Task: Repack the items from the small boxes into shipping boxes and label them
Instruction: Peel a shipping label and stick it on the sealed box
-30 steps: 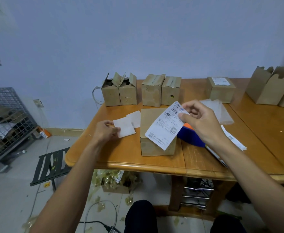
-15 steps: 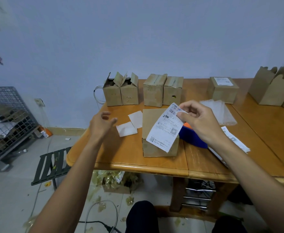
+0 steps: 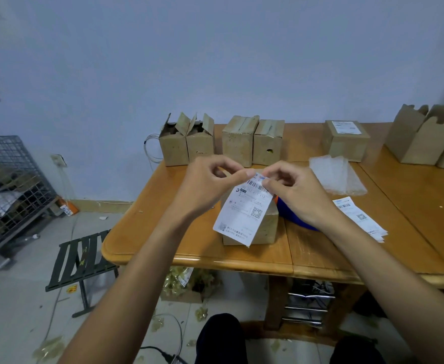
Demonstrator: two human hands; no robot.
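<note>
Shipping label point(image 3: 244, 214) held over a box point(image 3: 265, 227) on the desk point(image 3: 163, 232).
Left hand point(image 3: 205, 187) and right hand point(image 3: 297, 195) each pinch the label's top edge in a tight grip. Barcode and QR code are printed on it; the text is unreadable.

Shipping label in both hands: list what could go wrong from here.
Both the left hand and right hand pinch the shipping label at its top edge, so peeling there may tear or curl it. It hangs loose over the box, so it could land crooked.
</note>
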